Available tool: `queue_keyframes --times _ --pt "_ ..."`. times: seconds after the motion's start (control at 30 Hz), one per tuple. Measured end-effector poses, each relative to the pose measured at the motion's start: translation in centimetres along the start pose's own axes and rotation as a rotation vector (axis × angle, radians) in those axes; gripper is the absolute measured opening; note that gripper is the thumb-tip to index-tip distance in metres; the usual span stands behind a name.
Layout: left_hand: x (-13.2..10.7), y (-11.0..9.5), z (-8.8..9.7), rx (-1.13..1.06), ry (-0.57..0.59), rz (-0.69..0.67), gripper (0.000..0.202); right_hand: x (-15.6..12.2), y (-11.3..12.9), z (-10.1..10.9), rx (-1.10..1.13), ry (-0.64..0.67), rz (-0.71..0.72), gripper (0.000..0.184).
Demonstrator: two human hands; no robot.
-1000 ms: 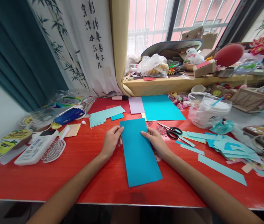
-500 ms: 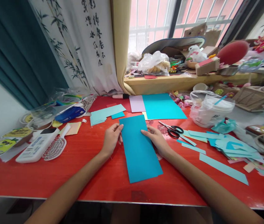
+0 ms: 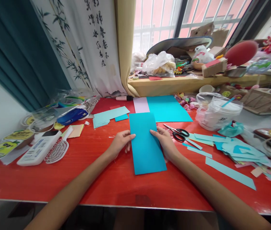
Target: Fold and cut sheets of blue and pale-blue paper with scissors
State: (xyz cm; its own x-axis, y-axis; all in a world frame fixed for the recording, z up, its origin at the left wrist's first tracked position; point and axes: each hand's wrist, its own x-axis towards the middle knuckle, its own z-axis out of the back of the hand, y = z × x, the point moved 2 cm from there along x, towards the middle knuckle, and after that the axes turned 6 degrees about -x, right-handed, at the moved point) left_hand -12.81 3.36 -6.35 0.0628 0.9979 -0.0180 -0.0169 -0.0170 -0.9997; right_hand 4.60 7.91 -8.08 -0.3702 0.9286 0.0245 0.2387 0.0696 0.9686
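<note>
A folded teal paper sheet lies lengthwise on the red table, pointing away from me. My left hand pinches its left edge near the middle, fingers closed on the paper. My right hand grips the right edge opposite, thumb on top of the sheet. Black-handled scissors lie just right of my right hand.
A larger teal sheet and a lilac sheet lie behind. Pale blue strips and scraps spread to the right. A white tub in a plastic bag, a hairbrush, a remote and a cluttered windowsill surround the area.
Both hands slid the teal sheet away from me and slightly right. Its far end now reaches the larger teal sheet, and my hands sit nearer its middle.
</note>
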Motion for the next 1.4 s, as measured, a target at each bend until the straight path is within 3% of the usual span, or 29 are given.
queue_keyframes --times 0.1,0.4,0.77,1.4 --pt "-0.12 -0.04 -0.23 0.011 0.046 0.022 0.025 -0.01 -0.03 0.29 -0.037 -0.019 0.003 0.030" --pt "0.17 0.35 0.05 0.018 0.040 0.000 0.026 -0.17 0.22 0.21 -0.048 -0.005 0.006 0.031" --pt "0.38 0.33 0.42 -0.054 -0.015 -0.018 0.024 -0.35 0.30 -0.42 -0.041 0.063 -0.069 0.030" --pt "0.42 0.37 0.53 -0.079 -0.038 -0.018 0.025 -0.03 -0.23 -0.13 -0.066 0.110 -0.066 0.033"
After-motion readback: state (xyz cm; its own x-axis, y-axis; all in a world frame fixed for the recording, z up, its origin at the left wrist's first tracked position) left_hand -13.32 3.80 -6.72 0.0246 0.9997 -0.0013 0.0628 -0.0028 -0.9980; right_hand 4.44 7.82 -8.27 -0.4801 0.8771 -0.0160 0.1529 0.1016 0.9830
